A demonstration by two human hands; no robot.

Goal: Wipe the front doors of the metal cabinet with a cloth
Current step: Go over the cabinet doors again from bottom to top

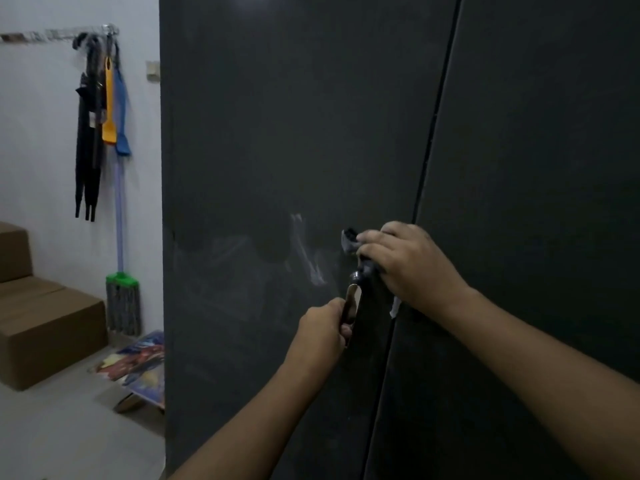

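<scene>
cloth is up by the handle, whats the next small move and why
Probably sweep the cloth in the right hand leftward over the pale streaks on the left door, while the left hand steadies the handle; that smear looks unwiped.

Wall (pixel 41 133): pale, dimly lit.
Rail (pixel 62 33): high on the wall, hung with dark, yellow and blue items.
Mop (pixel 121 299): below the rail, green-headed.
Cardboard boxes (pixel 45 317): left of the mop, stacked.
Floor (pixel 62 427): pale grey.
</scene>
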